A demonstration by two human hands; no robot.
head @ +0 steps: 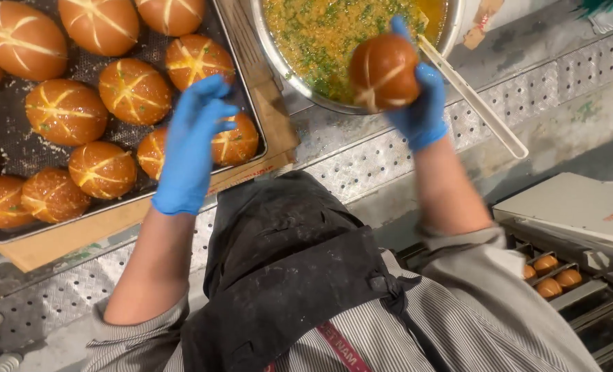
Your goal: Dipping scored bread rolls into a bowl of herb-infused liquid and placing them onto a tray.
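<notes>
**One bun over the bowl, the tray on my left**

My right hand [423, 103] is closed round a bun [383, 72] — fingers curled behind it, the cross-cut top turned toward me. I hold it up over the near edge of the metal bowl [279, 58], which is full of a yellow-orange sauce [320, 31] flecked with green herbs. A pale long-handled tool [471, 100] leans on the bowl's rim just beside this hand, its handle running down to the right across the perforated bench [368, 162].

My left hand [195, 141] is open and holds nothing, fingers spread loosely above the near right corner of the baking tray [251, 117]. The nearest glazed bun [234, 141] lies directly under its fingers; I cannot tell whether they touch it. The other scored buns sit in rows up and to the left of it.

So the held bun lies to the right of the tray, straight above the sauce, while the tray buns are all on my left hand's side — the left is far nearer them. The bun is round, with no long axis to speak of.

More small buns [557, 275] show in a rack low on the right.
</notes>
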